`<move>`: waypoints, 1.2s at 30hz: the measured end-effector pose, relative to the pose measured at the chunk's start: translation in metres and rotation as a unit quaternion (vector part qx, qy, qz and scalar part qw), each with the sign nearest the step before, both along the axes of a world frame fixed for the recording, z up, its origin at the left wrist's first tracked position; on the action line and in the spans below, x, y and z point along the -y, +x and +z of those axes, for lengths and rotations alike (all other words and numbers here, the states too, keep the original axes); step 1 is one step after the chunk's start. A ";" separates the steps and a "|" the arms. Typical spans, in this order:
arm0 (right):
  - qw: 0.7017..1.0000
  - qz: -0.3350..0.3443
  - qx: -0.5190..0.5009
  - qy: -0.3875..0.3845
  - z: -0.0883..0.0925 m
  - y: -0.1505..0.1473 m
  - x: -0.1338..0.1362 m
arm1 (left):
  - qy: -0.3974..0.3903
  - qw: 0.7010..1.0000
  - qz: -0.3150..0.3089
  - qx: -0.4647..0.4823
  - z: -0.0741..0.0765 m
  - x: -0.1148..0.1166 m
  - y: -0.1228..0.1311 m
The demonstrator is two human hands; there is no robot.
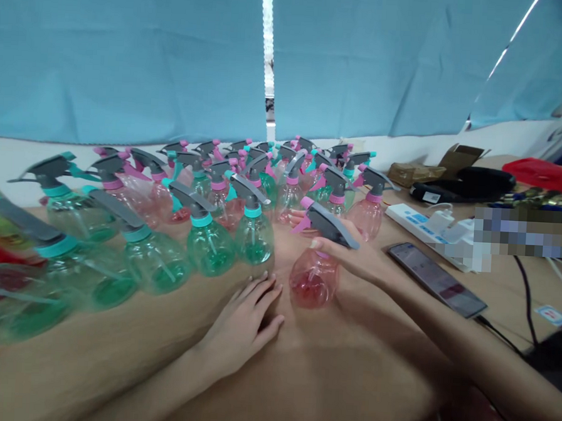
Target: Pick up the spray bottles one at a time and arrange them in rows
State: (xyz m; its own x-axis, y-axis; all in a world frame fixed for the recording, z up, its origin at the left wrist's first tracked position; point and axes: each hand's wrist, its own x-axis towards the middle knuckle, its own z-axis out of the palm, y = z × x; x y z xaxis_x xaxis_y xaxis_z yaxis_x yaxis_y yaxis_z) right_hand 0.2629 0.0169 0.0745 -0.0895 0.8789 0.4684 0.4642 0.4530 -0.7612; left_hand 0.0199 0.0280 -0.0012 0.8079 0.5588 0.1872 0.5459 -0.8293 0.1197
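Note:
A pink spray bottle (pixel 314 281) with a grey and pink trigger head stands upright on the wooden table, right of centre. My right hand (pixel 338 242) is closed round its neck from behind and the right, with the thumb near the collar. Flat on the table, fingers spread, my left hand (pixel 244 322) lies to the left of that bottle and holds nothing. Just beyond it stand a green bottle (pixel 255 237) and another green bottle (pixel 210 247), both with turquoise collars.
Several pink and green spray bottles crowd the table (pixel 347 377) at the left and back. To the right are a phone (pixel 436 278) with a cable, a white power strip (pixel 430 234), a black case (pixel 461 185) and cardboard boxes (pixel 415 173). Blue cloth (pixel 176 60) hangs behind.

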 end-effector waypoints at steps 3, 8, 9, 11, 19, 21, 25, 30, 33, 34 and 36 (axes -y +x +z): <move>0.999 0.014 0.034 0.003 0.001 0.006 0.005 | 0.004 1.000 -0.006 0.009 -0.001 -0.001 0.000; 0.992 0.019 0.122 -0.002 0.001 0.008 0.030 | 0.009 1.000 -0.011 0.023 -0.004 -0.002 0.000; 0.991 0.015 0.136 0.004 -0.002 0.008 0.036 | 0.010 1.000 -0.011 0.024 -0.004 -0.002 0.000; 0.988 -0.021 0.152 0.009 -0.008 0.008 0.046 | 0.013 0.999 -0.012 0.026 -0.004 -0.002 0.000; 0.965 -0.129 0.226 0.030 -0.022 0.010 0.025 | 0.014 0.999 -0.011 0.029 -0.003 -0.001 -0.002; 0.964 -0.134 0.230 0.017 -0.021 0.009 0.008 | 0.014 1.000 -0.011 0.023 -0.003 -0.001 -0.002; 0.961 -0.141 0.235 0.020 -0.017 0.005 -0.021 | 0.009 1.000 -0.009 0.011 -0.001 -0.001 -0.003; 0.957 -0.166 0.238 0.014 -0.015 0.001 -0.045 | 0.000 1.000 -0.010 0.004 0.000 -0.002 -0.003; 0.956 -0.169 0.239 0.011 -0.015 -0.002 -0.053 | 0.002 1.000 -0.006 0.006 -0.002 -0.003 -0.004; 0.956 -0.169 0.238 0.011 -0.015 -0.002 -0.054 | 0.003 1.000 -0.005 0.005 -0.003 -0.003 -0.004; 0.956 -0.170 0.237 0.013 -0.015 -0.003 -0.056 | 0.004 1.000 -0.006 0.004 -0.004 -0.004 -0.005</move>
State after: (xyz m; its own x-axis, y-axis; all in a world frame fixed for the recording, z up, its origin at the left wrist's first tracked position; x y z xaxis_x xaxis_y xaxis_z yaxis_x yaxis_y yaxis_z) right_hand 0.2601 0.0725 0.0593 -0.0084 0.8837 0.4680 0.8780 0.2305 -0.4195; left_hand 0.0148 0.0317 -0.0053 0.8128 0.5477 0.1987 0.5348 -0.8366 0.1182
